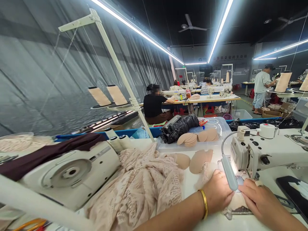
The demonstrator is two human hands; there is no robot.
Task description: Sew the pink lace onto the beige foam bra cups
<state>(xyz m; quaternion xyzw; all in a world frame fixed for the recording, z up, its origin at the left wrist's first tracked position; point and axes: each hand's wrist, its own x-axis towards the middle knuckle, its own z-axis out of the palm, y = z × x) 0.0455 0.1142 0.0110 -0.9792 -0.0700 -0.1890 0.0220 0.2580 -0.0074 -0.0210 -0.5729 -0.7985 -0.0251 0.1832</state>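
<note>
My left hand [218,191], with a gold bangle on the wrist and a ring, presses flat on pale lace fabric [237,202] under the head of the white sewing machine [264,150]. My right hand [258,200] rests on the same lace, just right of the needle area, fingers bent toward it. The machine's small lamp [228,171] lights the spot between both hands. A large heap of pink lace [141,189] lies to the left. Beige foam cups [198,160] lie just beyond my left hand.
A second white machine [69,173] sits at left under dark cloth. A clear tray [216,142] holds more foam cups and a black bag [179,128]. A thread stand [125,77] carries beige cones. Other people sew at tables behind; one stands far right.
</note>
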